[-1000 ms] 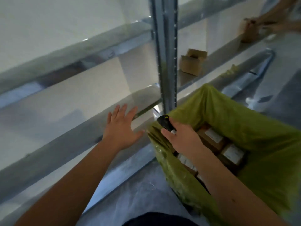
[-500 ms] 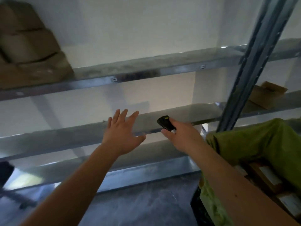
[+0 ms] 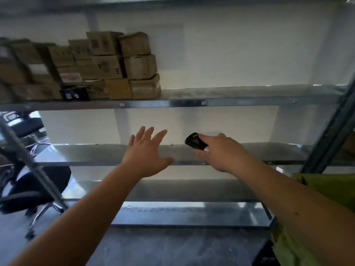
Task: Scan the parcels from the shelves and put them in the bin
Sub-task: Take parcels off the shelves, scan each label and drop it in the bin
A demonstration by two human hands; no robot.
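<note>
The left hand [image 3: 146, 153] is raised in front of the shelves [image 3: 230, 101], palm forward, its fingers straight and spread wide and holding nothing. Just to its right, apart from it, the right hand [image 3: 221, 152] grips a small black scanner [image 3: 195, 141], with the fingers curled over the scanner's body and the thumb below. The scanner's long axis runs from lower right to upper left, and its free end points up and left toward the parcels [image 3: 107, 68]. The parcels are brown cardboard boxes stacked in several layers at the left end of the upper shelf, well above and left of both hands; their longer sides lie mostly along the shelf, and the printed or labelled faces of some look outward. A small black box [image 3: 74, 95] stands at the front of the stack. The middle shelf runs behind the hands. The green-lined bin [image 3: 330, 191] shows at the right edge, partly hidden by the right forearm. A black office chair [image 3: 28, 189] stands on the left beyond a slanting metal post [image 3: 32, 164].
</note>
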